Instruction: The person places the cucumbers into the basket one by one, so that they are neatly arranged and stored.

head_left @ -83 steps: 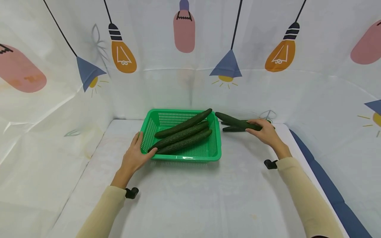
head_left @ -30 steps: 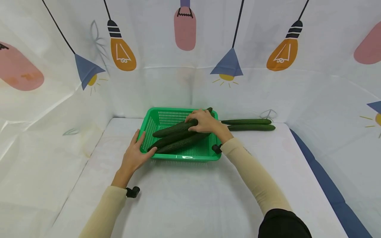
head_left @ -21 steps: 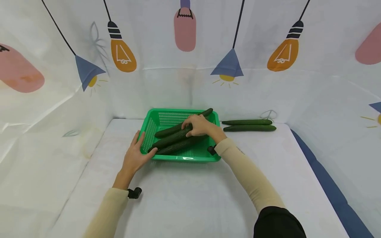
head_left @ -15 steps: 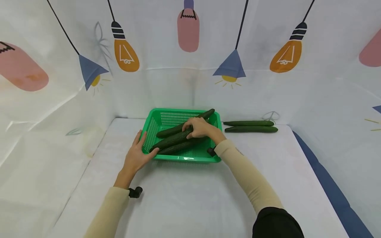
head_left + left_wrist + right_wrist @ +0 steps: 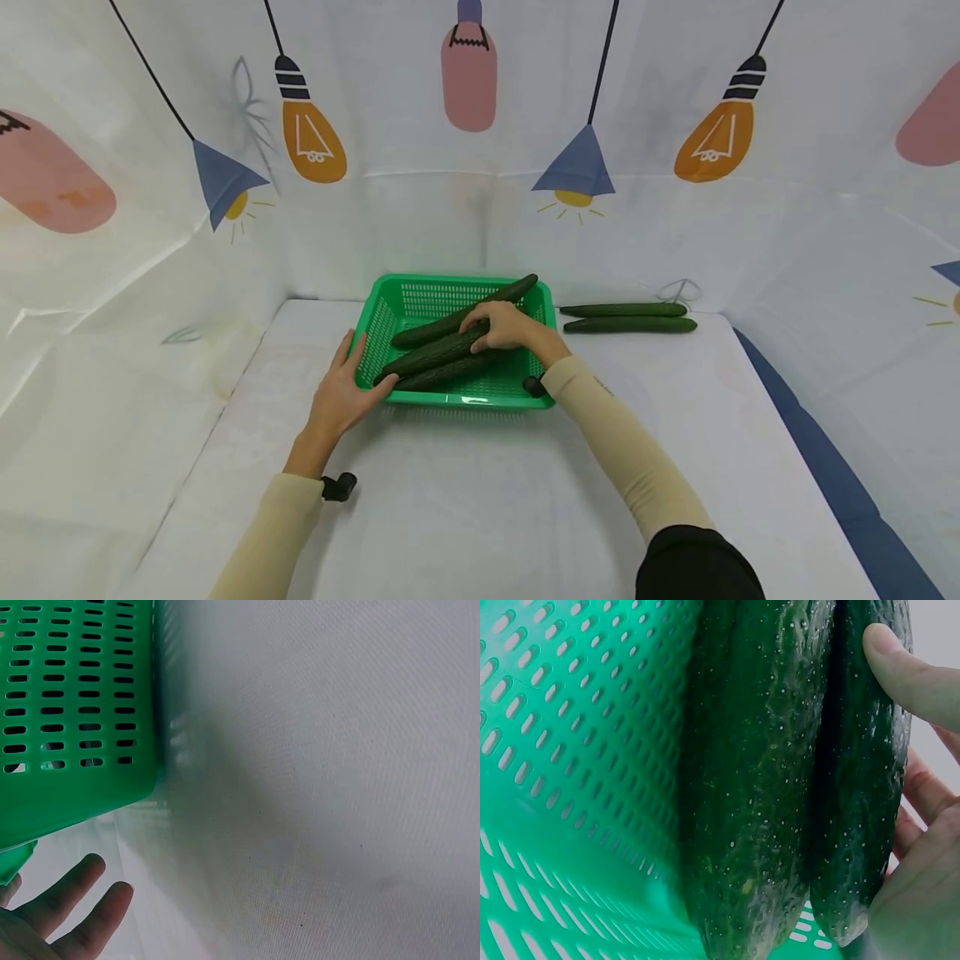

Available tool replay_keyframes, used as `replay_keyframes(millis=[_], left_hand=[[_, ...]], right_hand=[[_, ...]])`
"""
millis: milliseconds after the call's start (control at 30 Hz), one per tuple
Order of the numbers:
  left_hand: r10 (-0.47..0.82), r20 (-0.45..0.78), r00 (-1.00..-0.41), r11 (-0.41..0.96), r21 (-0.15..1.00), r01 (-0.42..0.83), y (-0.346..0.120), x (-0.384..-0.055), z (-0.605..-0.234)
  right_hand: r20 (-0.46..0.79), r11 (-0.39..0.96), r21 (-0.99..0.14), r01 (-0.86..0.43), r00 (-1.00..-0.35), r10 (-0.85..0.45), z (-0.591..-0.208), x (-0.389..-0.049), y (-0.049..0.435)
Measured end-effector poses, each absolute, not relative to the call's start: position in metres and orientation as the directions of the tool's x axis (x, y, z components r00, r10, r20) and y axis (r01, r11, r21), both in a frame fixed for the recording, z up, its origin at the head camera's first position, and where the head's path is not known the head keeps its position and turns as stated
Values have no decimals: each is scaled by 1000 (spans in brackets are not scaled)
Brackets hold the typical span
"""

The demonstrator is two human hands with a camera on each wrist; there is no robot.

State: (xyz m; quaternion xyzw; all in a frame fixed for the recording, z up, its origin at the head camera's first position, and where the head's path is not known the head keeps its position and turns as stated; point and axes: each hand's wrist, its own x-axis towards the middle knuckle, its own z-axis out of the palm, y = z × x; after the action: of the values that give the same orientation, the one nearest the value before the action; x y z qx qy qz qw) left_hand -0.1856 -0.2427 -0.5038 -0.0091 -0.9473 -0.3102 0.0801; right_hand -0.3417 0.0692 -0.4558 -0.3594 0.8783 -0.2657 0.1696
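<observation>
A green perforated plastic basket (image 5: 480,400) stands near the back of the table with several dark green cucumbers (image 5: 427,329) in it. My left hand (image 5: 341,396) rests against its near left corner. The thumb lies over the rim, and the fingers stretch along the outer left side; in the left wrist view, straight fingers (image 5: 94,922) show past the basket. Inside the basket, my right hand (image 5: 510,325) grips a cucumber (image 5: 435,354) near its right end, thumb and fingers on opposite sides. In the right wrist view, the held cucumber (image 5: 859,795) lies alongside a thicker-looking one (image 5: 757,780).
Two more cucumbers (image 5: 630,325) lie side by side on the white table (image 5: 487,500), right of the basket. A patterned white sheet (image 5: 420,217) hangs close behind. Dark blue fabric (image 5: 810,450) runs along the right table edge.
My right hand has carried a cucumber leftward from the table into the basket and lowered it among the others. Two stay on the table. My left hand has kept its place at the basket corner.
</observation>
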Motion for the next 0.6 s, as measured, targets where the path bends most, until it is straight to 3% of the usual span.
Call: replay_keyframes(millis=[600], left_hand=[[-36,145,-989,812,581,56,-243,-184,-500]], right_hand=[[-171,602,-644,-472,-678,-715,-455,-340,69]])
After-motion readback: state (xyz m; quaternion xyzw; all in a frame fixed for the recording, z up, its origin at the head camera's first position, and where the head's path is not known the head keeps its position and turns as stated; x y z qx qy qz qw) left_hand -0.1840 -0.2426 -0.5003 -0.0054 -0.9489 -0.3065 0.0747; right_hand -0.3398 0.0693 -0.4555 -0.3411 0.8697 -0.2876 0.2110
